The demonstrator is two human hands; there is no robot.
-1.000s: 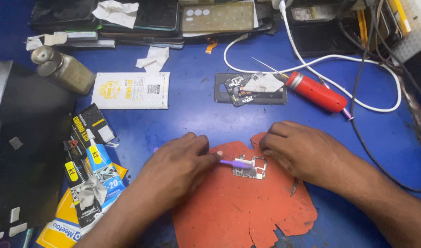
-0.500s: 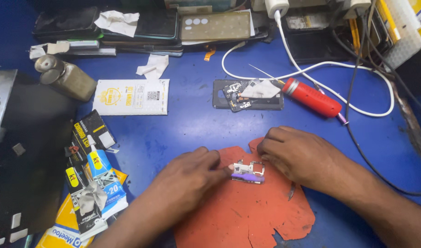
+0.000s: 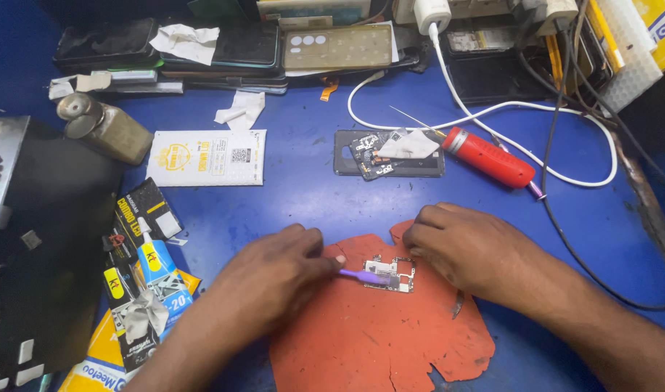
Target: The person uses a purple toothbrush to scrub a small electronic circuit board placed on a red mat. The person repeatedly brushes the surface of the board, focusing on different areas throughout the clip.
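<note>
Head view: the left hand [image 3: 271,279] pinches a purple tool [image 3: 363,275], its tip on the small circuit board [image 3: 389,273] just past the fingertips. The right hand [image 3: 471,250] curls beside the board, steadying it on the red mat [image 3: 376,341]. Board work appears underway, unfinished.

Bare blue table [image 3: 289,207] lies open between the red mat [image 3: 376,341] and the opened phone [image 3: 388,153].

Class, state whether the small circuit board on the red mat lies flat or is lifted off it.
Flat: the circuit board rests on the red mat, with the purple tool touching its left edge.
</note>
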